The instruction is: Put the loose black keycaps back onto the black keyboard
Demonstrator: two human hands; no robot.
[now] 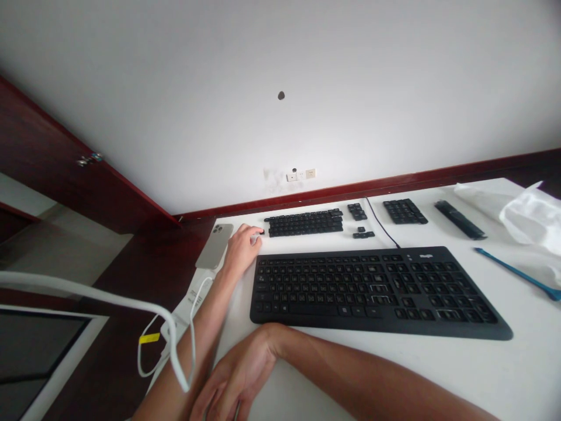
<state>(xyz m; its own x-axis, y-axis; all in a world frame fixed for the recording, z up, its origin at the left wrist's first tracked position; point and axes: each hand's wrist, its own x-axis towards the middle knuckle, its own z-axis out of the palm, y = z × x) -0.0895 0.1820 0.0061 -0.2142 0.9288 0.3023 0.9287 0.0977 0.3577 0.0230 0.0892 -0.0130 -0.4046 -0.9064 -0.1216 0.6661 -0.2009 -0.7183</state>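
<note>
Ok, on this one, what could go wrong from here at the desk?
The left hand sits right beside a phone lying near the edge of the white table, so a sideways knock might push it off. Its fingertips are at the black key rows, which could get nudged out of line. A thin white cable runs beside the left forearm and might snag.

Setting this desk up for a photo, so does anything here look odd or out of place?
Yes. Behind the black keyboard, loose black keycaps lie in keyboard-like blocks on the white desk, with no keyboard body under them. A dark spot also marks the wall above the sockets, perhaps a hole or stain.
</note>
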